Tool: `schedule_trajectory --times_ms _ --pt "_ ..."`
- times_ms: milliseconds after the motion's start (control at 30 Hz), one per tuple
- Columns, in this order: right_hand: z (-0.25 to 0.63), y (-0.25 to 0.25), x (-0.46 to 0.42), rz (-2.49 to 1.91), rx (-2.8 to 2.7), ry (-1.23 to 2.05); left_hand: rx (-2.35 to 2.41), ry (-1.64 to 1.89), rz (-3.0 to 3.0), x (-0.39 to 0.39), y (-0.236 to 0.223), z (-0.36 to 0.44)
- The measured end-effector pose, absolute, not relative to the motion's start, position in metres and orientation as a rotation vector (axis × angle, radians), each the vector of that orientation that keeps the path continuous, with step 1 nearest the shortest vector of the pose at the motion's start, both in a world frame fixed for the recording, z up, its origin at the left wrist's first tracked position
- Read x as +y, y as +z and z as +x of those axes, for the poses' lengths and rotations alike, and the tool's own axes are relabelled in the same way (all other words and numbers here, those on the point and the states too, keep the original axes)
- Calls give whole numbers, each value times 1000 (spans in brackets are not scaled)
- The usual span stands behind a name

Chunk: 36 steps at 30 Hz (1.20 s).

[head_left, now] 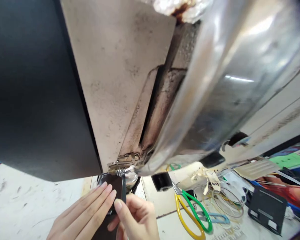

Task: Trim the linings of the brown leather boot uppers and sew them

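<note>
My left hand [86, 213] lies with its fingers stretched flat and close together on a dark, flat piece of material [112, 184] under the machine. My right hand [138, 218] pinches a narrow black strip [124, 189] between thumb and fingers. The strip runs up along the right edge of the dark piece to the metal foot [122, 171] at the bottom of the machine head. What lies beneath the fingers of both hands is partly hidden.
The large machine head [115, 76] fills the upper view, close above the hands. To the right lie scissors [192, 213] with green and yellow handles, blue-handled snips [216, 218], coiled cords [227, 201] and a black plate [267, 208]. White table surface [22, 203] shows at left.
</note>
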State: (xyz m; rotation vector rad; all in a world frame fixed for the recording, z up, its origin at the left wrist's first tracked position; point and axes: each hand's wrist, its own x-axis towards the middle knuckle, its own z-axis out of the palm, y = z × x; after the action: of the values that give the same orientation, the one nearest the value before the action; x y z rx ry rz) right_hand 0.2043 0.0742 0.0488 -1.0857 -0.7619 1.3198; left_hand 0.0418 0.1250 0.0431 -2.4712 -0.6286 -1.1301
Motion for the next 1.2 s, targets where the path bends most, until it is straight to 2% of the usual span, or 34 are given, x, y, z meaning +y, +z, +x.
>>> schedule_trajectory --times_ms 167,433,633,933,1000,1133,1200 --pt "212 66 84 -1068 -776 1289 -596 -1206 -2528 133 54 41" --pt "210 65 86 -1080 -792 1202 -569 -1245 -2663 143 60 32" --pt "208 61 84 -1106 -769 1147 -293 -993 -2662 160 80 30" --pt "218 44 72 -1136 -783 1100 -416 -1021 -2522 145 105 52" --pt "218 41 70 -1152 -804 1017 -453 -1025 -2501 141 102 56" --pt "215 35 67 -1133 -992 621 -638 -1043 -2385 129 88 69" --pt "212 33 68 -1111 -1117 551 -698 -1005 -2344 125 85 74"
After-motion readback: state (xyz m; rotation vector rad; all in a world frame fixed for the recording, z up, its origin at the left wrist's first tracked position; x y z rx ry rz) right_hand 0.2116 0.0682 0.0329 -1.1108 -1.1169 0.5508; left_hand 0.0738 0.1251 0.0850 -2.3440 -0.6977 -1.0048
